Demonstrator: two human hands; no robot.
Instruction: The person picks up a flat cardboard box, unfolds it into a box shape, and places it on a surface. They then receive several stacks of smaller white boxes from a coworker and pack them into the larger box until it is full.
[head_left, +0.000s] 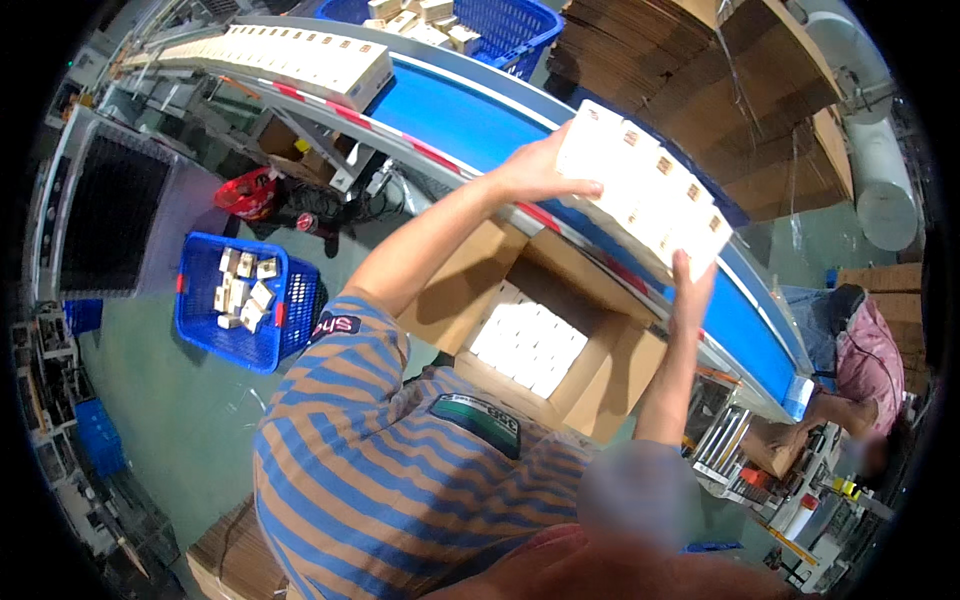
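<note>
Between my left hand [535,172] and my right hand [692,290], a block of several small white boxes [645,190] is pressed together at its two ends. Small dark printed marks show on the boxes' upper faces. The block is over the blue conveyor belt [450,110]; whether it touches the belt I cannot tell. Just on my side of the belt stands an open cardboard carton [612,375], its flaps spread. White boxes [530,338] lie packed in rows inside it. Farther left on the belt runs a long line of the same boxes [300,55].
A blue basket [262,345] with loose boxes stands on the floor at left, near a red basket [245,193]. Another blue basket [515,30] sits beyond the belt. Flattened cardboard [690,90] is stacked at far right. Another person [870,360] works at the right end.
</note>
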